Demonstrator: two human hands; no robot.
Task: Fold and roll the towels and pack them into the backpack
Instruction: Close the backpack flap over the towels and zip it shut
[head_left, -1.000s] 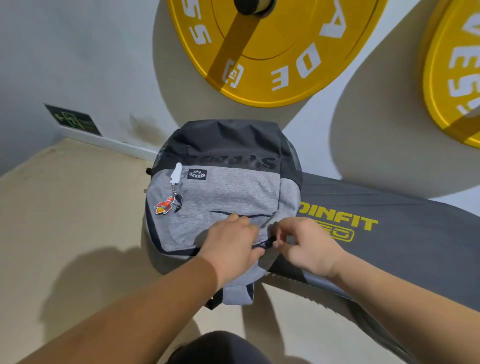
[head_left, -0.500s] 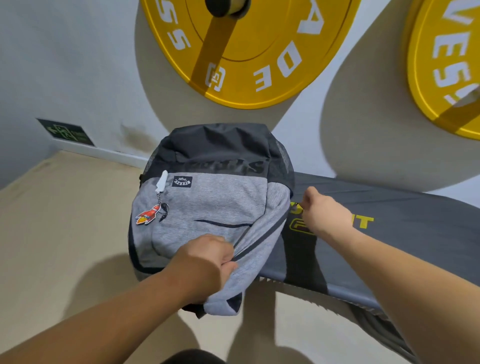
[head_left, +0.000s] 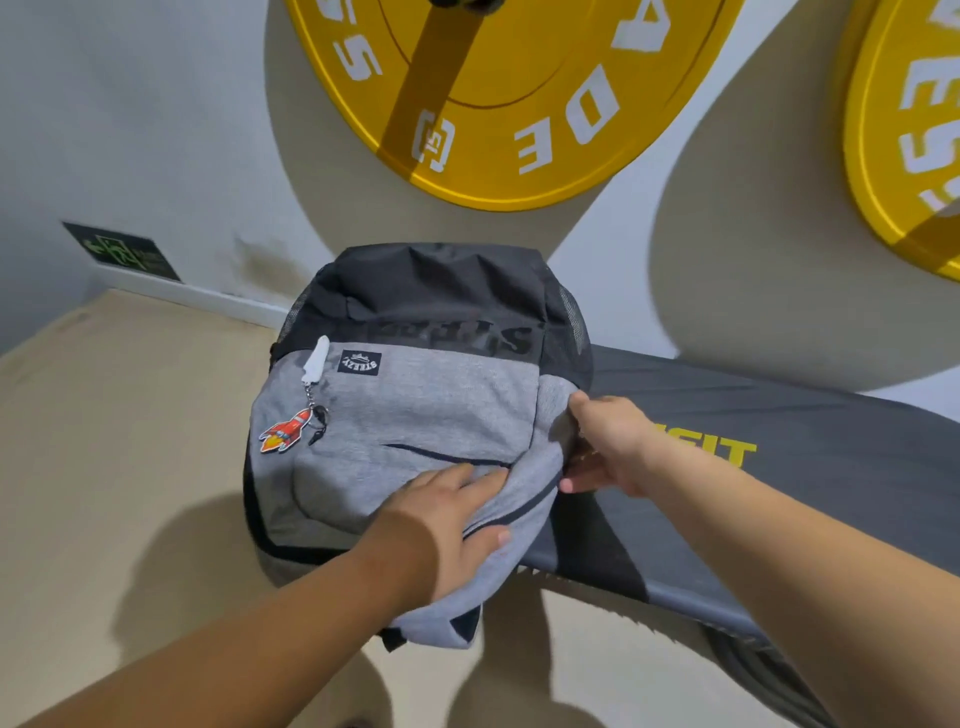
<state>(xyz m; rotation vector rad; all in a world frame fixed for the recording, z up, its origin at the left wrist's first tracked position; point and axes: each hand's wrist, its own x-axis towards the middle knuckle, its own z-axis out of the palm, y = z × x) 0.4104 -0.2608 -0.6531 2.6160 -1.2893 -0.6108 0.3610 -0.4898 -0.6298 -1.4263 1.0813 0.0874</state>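
A grey and black backpack (head_left: 415, 410) lies front-up on the left end of a dark bench, with a red rocket charm (head_left: 285, 431) hanging from a zip on its left side. My left hand (head_left: 447, 525) rests flat on the lower grey front, fingers straight and thumb on the loose bottom flap. At the bag's right side, my right hand (head_left: 605, 447) grips the edge with the thumb on top and the fingers below. The dark zip line (head_left: 530, 506) runs between the two hands. No towel is in view.
The dark padded bench (head_left: 779, 467) with yellow lettering stretches to the right. Two yellow weight plates (head_left: 498, 93) hang on the white wall behind. Beige floor (head_left: 119, 441) lies to the left and below. A green exit sign (head_left: 124, 252) sits low on the wall.
Both hands were pinching at the zip on the lower front. My right hand then swept up to the right and has come back onto the bag's side. My left hand has flattened out.
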